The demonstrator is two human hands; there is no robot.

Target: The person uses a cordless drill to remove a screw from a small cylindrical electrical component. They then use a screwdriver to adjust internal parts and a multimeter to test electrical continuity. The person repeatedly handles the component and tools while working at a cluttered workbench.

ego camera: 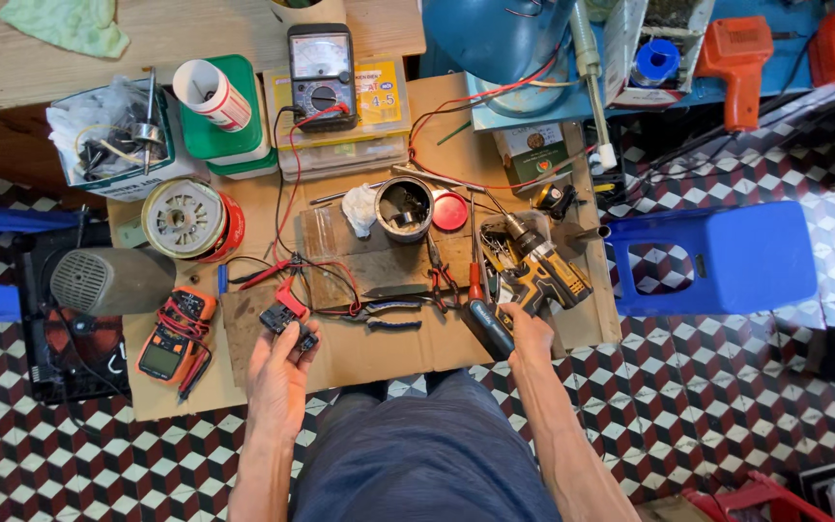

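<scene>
Nearest us, our left hand point(280, 372) is closed around a small black electrical part point(282, 319), lifted just above the cardboard surface point(379, 348); red leads run from it toward the analog multimeter point(321, 75) at the far edge. Our right hand point(530, 329) grips the handle of the yellow-and-black cordless drill point(538, 271), which lies on the cardboard with its chuck pointing away from us. Between the two hands we see blue-handled pliers point(393, 314) and a red-handled screwdriver point(475, 261). An orange digital multimeter point(174, 338) sits left of the held part, near a grey fan housing point(108, 280).
</scene>
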